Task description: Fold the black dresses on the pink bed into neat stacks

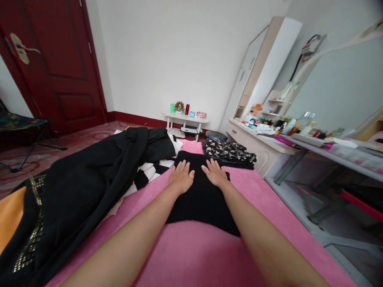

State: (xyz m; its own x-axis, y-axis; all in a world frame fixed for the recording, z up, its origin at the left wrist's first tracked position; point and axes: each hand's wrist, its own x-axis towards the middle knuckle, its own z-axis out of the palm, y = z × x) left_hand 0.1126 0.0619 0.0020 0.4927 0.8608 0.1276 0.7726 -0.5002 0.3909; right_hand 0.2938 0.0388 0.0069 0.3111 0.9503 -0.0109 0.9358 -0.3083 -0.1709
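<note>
A folded black garment (202,199) lies flat on the pink bed cover (191,247) in front of me. My left hand (181,177) rests palm down on its upper left part, fingers spread a little. My right hand (214,173) lies palm down beside it on the same garment, a small gap between the two hands. Neither hand grips anything.
A heap of black clothes (89,179) with a gold-sequin trim covers the bed's left side, over a black-and-white piece (149,173). A folded floral garment (230,153) sits beyond. A cluttered dresser (263,137) stands right, a small white table (185,119) by the wall, a red door (56,63) left.
</note>
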